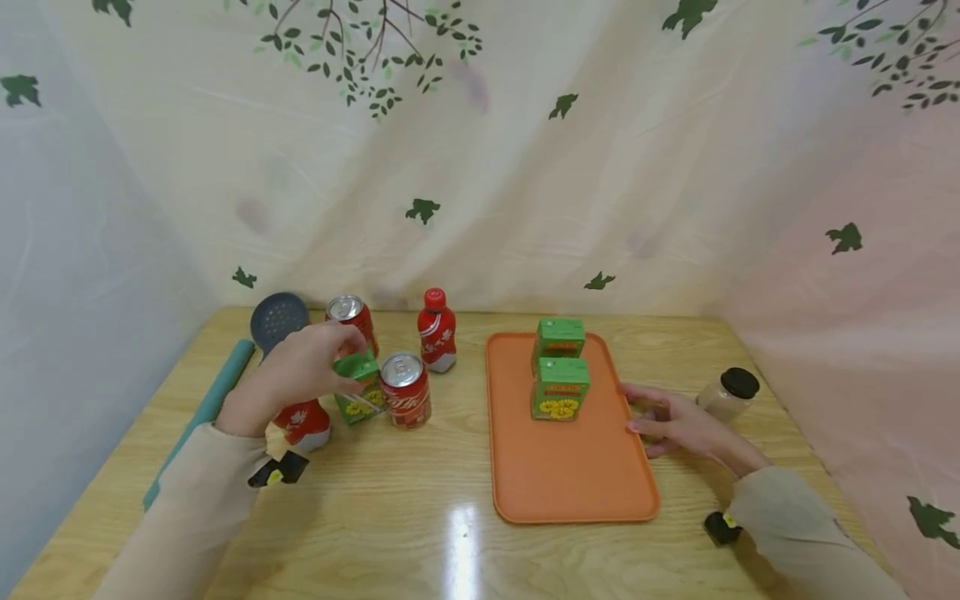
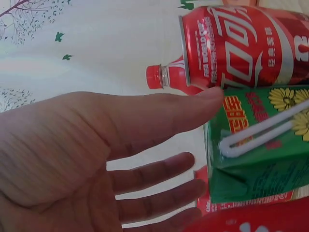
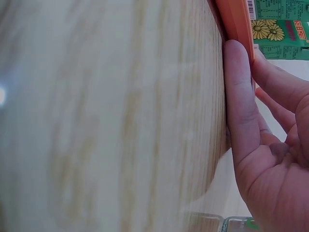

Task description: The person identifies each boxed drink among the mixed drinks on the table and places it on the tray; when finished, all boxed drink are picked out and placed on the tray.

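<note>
My left hand [image 1: 300, 371] reaches over a green drink carton [image 1: 362, 387], which has a white straw on its side. In the left wrist view, the thumb lies by the carton's top corner and the other fingers stretch out just short of it. A red soda can [image 1: 406, 392] stands beside the carton; another can [image 1: 350, 312] is behind. My right hand [image 1: 678, 421] holds the right rim of an orange tray [image 1: 573, 479] between fingers and thumb. Two green cartons stand on the tray, a front one [image 1: 560, 390] and a back one [image 1: 560, 336].
A red bottle [image 1: 438, 332] stands behind the front can. Another red bottle [image 1: 306, 427] is partly hidden by my left wrist. At left lie a dark slotted utensil [image 1: 279, 321] and a long teal object [image 1: 202, 408]. A black-lidded jar [image 1: 729, 393] is beyond my right hand.
</note>
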Demonstrator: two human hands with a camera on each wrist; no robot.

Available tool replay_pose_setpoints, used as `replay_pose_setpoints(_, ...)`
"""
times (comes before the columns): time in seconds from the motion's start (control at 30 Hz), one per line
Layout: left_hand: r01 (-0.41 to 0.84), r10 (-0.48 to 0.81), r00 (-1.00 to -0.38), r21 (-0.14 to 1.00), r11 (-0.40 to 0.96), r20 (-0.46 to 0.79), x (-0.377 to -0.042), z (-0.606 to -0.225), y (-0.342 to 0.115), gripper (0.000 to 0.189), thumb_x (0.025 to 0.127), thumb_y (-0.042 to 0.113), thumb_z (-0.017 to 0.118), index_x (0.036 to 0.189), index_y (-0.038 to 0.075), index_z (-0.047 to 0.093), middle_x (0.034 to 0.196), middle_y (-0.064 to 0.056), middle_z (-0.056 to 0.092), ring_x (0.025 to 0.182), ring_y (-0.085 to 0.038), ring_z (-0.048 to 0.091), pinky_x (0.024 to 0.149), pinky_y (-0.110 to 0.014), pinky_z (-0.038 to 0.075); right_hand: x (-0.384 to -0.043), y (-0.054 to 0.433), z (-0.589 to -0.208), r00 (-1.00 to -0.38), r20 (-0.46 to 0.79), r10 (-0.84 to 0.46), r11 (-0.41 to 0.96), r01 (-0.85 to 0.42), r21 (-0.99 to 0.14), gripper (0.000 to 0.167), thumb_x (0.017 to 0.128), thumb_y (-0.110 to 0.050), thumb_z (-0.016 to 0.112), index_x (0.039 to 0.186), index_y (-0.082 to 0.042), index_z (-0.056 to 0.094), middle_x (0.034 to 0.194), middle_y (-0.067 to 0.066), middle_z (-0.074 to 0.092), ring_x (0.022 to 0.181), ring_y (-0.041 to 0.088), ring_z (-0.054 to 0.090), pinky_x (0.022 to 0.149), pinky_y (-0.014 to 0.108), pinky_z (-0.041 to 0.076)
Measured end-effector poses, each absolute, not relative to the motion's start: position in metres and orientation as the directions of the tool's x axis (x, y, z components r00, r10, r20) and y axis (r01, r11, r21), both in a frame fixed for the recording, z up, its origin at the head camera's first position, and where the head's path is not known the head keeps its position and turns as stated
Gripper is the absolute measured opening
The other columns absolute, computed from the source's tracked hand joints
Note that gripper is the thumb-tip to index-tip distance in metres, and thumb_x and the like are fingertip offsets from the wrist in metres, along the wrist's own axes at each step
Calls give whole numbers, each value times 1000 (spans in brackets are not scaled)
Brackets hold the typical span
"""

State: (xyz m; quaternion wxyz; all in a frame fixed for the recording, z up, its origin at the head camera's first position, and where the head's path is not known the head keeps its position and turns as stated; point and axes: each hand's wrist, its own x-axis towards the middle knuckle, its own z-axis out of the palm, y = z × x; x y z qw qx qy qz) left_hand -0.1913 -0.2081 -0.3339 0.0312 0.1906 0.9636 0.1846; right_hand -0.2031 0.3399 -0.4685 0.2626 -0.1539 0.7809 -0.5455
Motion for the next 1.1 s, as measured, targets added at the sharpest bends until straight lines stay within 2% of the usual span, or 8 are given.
replay_pose_setpoints(0.23,298,355,-930,366,882,-98,-196,-332,-216,35,75,24,92,97,10,68,102,-5,69,84,-23,60,74,-43,53,-204,340,-470,-819,-251,-515,367,54,-929,76,100,-13,65,161,-4,21,158,30,25,91,23,65,72,48,61)
replay_pose_setpoints(0.47,295,363,-921,354,888,-143,-201,-333,-217,34,75,22,92,92,12,65,97,-3,67,83,-22,59,74,-42,51,-204,339,-470,-822,-254,-510,371,56,-927,76,100,-13,65,161,-4,21,157,30,26,92,23,65,72,48,60)
replay_pose_setpoints(0.7,295,368,-919,369,881,-144,-202,-335,-217,32,75,14,91,90,11,63,95,-4,66,84,-23,59,74,-42,51,-204,339,-470,-819,-247,-518,367,48,-929,76,100,-13,65,161,-4,21,157,30,27,90,23,65,71,48,61)
replay_pose_setpoints(1.1,304,364,-924,351,886,-119,-200,-336,-215,31,76,15,89,94,10,64,98,-5,68,82,-23,60,74,-42,54,-205,341,-471,-821,-248,-515,361,54,-931,77,100,-13,66,161,-2,20,157,31,26,94,23,66,72,48,60)
